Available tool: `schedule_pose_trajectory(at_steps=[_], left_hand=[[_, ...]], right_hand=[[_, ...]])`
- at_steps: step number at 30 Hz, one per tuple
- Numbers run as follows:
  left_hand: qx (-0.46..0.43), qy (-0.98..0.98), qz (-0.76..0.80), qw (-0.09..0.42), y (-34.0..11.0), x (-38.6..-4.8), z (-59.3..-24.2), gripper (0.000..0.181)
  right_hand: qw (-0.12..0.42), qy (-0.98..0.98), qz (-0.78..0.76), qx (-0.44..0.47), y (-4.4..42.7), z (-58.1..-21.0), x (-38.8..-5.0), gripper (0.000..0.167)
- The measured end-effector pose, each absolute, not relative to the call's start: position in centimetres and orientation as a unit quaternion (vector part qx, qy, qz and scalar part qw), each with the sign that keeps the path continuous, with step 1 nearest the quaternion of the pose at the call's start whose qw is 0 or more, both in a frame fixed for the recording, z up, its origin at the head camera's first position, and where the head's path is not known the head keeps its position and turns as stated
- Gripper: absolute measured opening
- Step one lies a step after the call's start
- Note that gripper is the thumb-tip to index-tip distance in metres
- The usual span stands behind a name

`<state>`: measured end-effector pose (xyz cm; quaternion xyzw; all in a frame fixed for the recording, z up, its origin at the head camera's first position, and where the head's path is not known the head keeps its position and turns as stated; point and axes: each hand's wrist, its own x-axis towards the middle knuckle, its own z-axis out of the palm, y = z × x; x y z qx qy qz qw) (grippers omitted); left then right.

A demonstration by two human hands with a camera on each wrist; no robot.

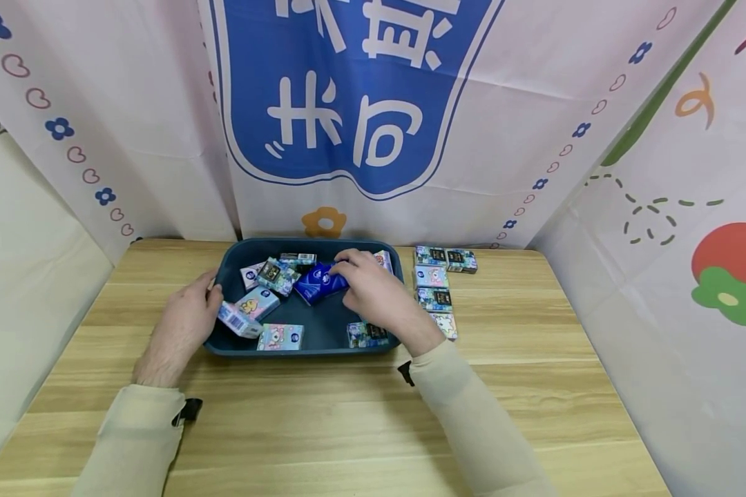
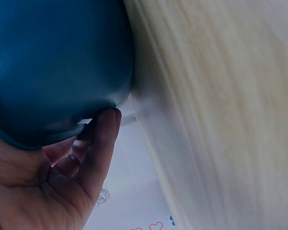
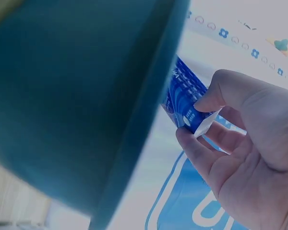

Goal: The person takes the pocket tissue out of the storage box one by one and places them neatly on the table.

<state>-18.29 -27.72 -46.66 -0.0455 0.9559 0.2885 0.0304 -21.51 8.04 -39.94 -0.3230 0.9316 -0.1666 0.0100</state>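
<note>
A dark teal plastic tub point(image 1: 323, 352) stands near the back of the table. My left hand point(image 1: 185, 317) grips its left rim, with fingers around the outer wall in the left wrist view. My right hand point(image 1: 379, 293) reaches over the tub's right side and pinches a dark blue tissue pack point(image 1: 311, 284) by one end. The right wrist view shows the pack point(image 3: 185, 98) between thumb and fingertips. Around it in the tub lie several small patterned tissue packs. One pale blue pack point(image 1: 239, 321) leans by the left wall, close to my left thumb.
To the right of the tub, several tissue packs point(image 1: 432, 276) lie in a column, with another pack point(image 1: 461, 261) beside the top one. The wooden table point(image 1: 323, 421) meets a printed cloth backdrop point(image 1: 180, 138) behind and cloth walls at both sides.
</note>
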Motion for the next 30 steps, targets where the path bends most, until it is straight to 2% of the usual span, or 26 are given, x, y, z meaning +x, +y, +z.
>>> schedule_pose_trajectory(at_steps=[21,30], left_hand=[[-0.043,0.956,0.289,0.023,-27.7,-18.2,-46.8,0.063],[-0.044,0.956,0.289,0.025,-27.7,-18.3,-46.8,0.063]], right_hand=[[-0.023,0.94,-0.216,-0.264,15.0,-39.7,-23.5,0.045],[-0.02,0.945,-0.224,-0.236,17.9,-40.0,-24.1,0.045]])
